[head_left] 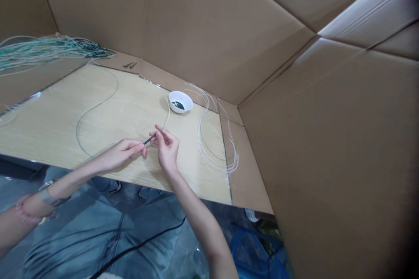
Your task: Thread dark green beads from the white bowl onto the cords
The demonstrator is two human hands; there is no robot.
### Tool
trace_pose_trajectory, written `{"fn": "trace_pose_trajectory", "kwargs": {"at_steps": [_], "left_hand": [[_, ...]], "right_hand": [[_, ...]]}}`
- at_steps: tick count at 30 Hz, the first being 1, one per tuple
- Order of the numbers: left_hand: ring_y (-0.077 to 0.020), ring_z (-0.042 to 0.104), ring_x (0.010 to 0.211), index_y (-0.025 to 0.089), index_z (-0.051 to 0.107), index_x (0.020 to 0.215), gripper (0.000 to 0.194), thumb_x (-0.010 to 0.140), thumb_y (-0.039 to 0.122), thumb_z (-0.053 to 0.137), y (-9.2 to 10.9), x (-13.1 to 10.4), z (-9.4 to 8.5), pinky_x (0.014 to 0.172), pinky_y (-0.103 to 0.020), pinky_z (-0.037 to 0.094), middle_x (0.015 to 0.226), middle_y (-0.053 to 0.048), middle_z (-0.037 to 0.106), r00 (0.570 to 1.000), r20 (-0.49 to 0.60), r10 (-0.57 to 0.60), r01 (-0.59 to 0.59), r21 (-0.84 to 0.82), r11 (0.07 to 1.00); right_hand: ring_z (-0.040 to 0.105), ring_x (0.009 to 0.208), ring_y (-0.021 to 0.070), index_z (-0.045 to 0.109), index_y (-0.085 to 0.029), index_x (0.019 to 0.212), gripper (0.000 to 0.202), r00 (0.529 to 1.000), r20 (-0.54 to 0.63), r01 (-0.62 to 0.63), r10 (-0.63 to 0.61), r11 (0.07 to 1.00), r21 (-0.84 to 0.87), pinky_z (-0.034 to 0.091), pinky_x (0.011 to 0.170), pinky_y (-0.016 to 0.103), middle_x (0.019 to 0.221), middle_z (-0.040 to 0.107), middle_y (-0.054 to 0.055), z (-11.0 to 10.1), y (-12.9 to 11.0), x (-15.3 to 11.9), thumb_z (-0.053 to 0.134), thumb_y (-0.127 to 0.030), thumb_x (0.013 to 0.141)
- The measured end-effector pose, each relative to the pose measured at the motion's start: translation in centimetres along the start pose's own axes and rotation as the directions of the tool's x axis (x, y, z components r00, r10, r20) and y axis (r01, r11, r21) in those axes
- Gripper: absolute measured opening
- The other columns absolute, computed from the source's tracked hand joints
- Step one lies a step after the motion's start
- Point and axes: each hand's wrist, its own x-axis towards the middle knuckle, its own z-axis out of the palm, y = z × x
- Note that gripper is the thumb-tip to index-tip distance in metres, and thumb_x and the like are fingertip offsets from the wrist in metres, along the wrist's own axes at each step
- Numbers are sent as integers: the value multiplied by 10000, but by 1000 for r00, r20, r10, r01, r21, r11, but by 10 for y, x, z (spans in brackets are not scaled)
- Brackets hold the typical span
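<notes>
Looking right across the scene now, and no text, label, brand, number or sign can be read on anything.

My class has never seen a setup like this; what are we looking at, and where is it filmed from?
There is no machine here, only a person working bare-handed. The single picture comes from a camera worn on that person's head, looking forward and down. The left hand and right hand pinch a thin strand with a dark, banded stretch between them. On the pale tabletop, a white bowl holds small dark green pieces; loops of pale cord lie to its right. Cardboard walls stand behind.
</notes>
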Motion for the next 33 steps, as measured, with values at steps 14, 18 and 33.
{"fn": "trace_pose_trajectory", "kwargs": {"at_steps": [14, 18, 33], "left_hand": [[-94, 250, 505, 137, 552, 726, 443, 859, 539, 426, -1, 0, 0, 465, -210, 192, 558, 47, 268, 994, -112, -5, -4, -80, 997], [-91, 248, 500, 135, 565, 737, 435, 865, 524, 422, -5, 0, -2, 462, -211, 192, 555, 49, 259, 993, -118, -6, -2, -65, 998], [-82, 243, 490, 126, 571, 743, 423, 859, 509, 433, -2, 1, -6, 453, -194, 185, 542, 57, 249, 999, -49, -9, 3, -108, 994]], "right_hand": [[595, 700, 113, 716, -183, 1012, 412, 990, 99, -109, 101, 991, 79, 522, 479, 195, 894, 673, 54, -3, -3, 0, 673, -489, 739], [621, 706, 106, 731, -163, 912, 403, 979, 113, -187, 171, 970, 153, 530, 530, 185, 895, 697, 68, -4, -4, 2, 689, -515, 721], [648, 635, 77, 737, -179, 919, 310, 989, 67, -139, 131, 981, 133, 521, 599, 163, 817, 739, 35, -5, 1, 7, 764, -382, 687]]}}
